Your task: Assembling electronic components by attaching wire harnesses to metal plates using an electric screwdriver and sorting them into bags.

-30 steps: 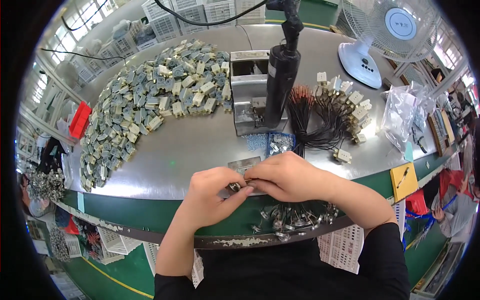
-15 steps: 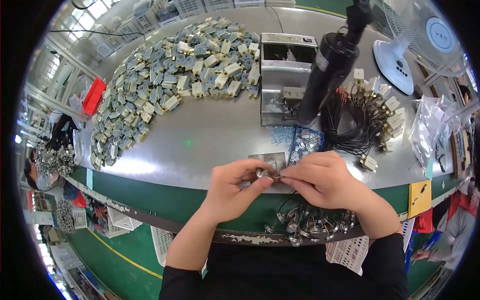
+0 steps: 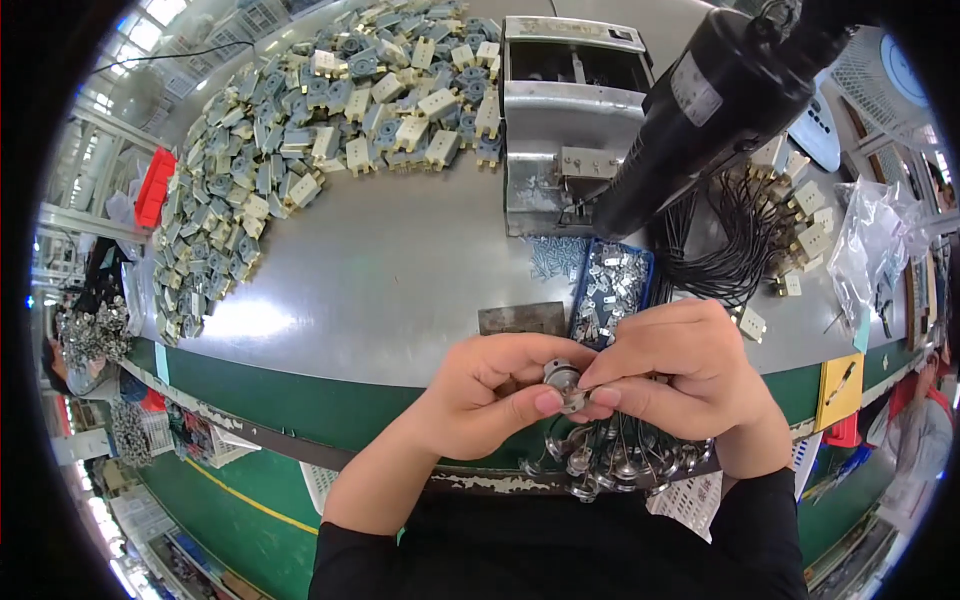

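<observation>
Between my two hands, over the green front edge of the bench, is a small round metal part with a flange (image 3: 565,378). My left hand (image 3: 485,395) grips it from the left between thumb and fingers. From the right, my right hand (image 3: 690,370) pinches at its face with thumb and forefinger, and those fingertips cover some of it. Any tiny piece in that pinch is too small to make out. Just beyond the hands lie a flat metal plate (image 3: 520,318) and a blue tray (image 3: 650,270) of small metal tabs. Several similar round parts with dark leads (image 3: 625,460) lie below my right hand.
Grey-and-cream switch-like blocks (image 3: 400,125) form a large heap at the far left. A metal-cased machine (image 3: 560,110) stands behind loose screws (image 3: 555,257). A black cylindrical tool (image 3: 690,120) hangs at right, before black wires (image 3: 735,235) with pale blocks. A clear bag (image 3: 865,240) lies further right.
Both hands have come nearer and slightly right, off the metal plate, with the round part still held. The whole view has shifted, and the black tool appears larger.
</observation>
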Demonstrator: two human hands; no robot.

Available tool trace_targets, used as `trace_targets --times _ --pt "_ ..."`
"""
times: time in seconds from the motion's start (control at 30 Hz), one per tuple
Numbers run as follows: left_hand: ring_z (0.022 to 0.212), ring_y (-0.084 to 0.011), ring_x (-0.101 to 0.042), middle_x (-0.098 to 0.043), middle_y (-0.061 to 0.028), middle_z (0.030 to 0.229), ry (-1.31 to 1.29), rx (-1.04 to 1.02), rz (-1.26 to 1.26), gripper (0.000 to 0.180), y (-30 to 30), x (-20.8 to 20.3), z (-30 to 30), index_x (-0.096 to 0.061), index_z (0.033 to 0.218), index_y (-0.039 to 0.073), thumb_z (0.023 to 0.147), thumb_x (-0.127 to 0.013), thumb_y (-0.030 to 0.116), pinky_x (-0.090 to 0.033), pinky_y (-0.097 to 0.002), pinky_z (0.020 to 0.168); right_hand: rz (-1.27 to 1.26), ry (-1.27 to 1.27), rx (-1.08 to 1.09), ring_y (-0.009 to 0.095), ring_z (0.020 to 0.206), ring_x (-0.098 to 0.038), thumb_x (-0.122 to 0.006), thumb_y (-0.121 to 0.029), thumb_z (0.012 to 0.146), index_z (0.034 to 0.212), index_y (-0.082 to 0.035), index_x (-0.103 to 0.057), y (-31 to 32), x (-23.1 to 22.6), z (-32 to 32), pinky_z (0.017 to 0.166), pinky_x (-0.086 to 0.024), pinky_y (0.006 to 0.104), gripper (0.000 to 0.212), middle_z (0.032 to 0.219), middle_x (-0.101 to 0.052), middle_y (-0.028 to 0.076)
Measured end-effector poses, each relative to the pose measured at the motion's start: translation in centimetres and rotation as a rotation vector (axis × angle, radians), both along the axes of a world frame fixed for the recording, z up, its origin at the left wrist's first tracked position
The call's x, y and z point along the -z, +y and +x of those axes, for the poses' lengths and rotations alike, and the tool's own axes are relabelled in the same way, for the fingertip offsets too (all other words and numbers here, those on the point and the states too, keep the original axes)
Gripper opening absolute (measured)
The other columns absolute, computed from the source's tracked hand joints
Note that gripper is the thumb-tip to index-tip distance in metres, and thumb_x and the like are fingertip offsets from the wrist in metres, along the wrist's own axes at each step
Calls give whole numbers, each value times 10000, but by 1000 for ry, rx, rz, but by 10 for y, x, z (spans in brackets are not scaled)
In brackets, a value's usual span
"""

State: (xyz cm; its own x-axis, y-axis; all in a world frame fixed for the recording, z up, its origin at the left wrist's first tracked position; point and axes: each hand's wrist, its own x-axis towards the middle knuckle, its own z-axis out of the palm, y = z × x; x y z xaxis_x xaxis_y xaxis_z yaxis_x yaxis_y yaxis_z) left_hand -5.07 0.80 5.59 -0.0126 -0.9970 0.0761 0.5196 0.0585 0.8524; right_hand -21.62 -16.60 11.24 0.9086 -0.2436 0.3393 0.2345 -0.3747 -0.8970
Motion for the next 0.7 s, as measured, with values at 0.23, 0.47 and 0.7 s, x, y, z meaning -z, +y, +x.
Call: trace_targets --times 0.23,0.47,0.7 --pt "1124 -215 -725 -742 -183 1211 120 49 -43 422 -4 4 2 -483 1481 -126 1079 -544 -13 -578 -348 1005 -13 51 -4 230 559 -660 -830 -102 839 913 -45 -800 -2 -2 1 500 -463 312 99 680 -689 83" --pt "1056 -191 -743 -757 -185 1159 94 17 -29 467 -1 4 0 -518 1477 -95 1032 -634 -13 -607 -344 901 -55 2 3 223 540 -638 -838 -98 817 892 -48 -793 0 0 2 485 -446 314 100 658 -667 68" --pt "812 -169 -770 -756 -127 846 -822 -34 -126 331 -9 -22 9 -707 1228 -2 909 -788 31 -577 -299 718 -269 6 -44 203 460 -514 -911 -124 749 807 -64 -758 5 -3 2 445 -359 320 174 592 -559 31"
